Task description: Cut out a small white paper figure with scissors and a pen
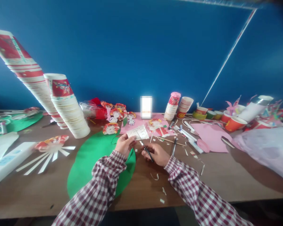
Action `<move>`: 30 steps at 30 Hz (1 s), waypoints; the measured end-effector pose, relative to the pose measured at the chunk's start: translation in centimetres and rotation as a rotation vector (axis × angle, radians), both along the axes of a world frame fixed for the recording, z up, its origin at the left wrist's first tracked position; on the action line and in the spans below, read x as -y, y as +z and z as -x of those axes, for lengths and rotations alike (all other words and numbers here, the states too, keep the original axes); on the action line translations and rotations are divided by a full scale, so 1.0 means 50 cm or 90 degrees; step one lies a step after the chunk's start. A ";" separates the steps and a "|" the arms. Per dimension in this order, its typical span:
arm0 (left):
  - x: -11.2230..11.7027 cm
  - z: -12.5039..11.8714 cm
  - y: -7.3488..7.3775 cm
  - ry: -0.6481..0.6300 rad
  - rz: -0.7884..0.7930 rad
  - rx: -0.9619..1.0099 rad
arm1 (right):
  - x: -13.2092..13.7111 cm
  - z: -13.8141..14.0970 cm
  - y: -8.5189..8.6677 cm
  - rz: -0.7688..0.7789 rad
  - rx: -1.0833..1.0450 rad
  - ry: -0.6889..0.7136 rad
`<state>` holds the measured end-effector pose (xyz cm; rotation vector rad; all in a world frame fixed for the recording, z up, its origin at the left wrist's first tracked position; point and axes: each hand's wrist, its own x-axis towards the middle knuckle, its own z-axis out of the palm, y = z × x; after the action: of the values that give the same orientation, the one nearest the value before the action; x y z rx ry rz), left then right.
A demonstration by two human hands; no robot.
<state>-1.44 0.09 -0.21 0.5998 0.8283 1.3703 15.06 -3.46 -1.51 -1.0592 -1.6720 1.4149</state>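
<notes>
My left hand point(126, 144) pinches the near left edge of a small white piece of paper point(139, 133) with dark drawn lines on it. In my right hand point(158, 154) is a pair of black-handled scissors point(148, 151), gripped by the fingers, with thin blades pointing up and left at the paper. The blade tips lie over or against the paper; which of the two cannot be made out. Below my left hand a large green paper shape point(94, 163) lies on the table. A dark pen point(174, 146) lies just right of my right hand.
Two tall paper cup stacks point(68, 110) lean at the left, near a cut-open cup with fanned strips point(53, 150). Pink sheets point(209, 135), shorter cup stacks point(171, 106) and paper scraps point(162, 201) lie about. A translucent plastic bag point(269, 150) sits at the right; a blue wall point(141, 56) rises behind.
</notes>
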 end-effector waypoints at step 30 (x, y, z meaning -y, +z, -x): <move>0.000 -0.001 0.000 -0.011 -0.002 -0.001 | 0.000 -0.003 0.001 -0.003 0.027 0.005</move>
<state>-1.40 0.09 -0.22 0.6096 0.8205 1.3559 15.19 -3.48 -1.48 -1.0877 -1.7105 1.4010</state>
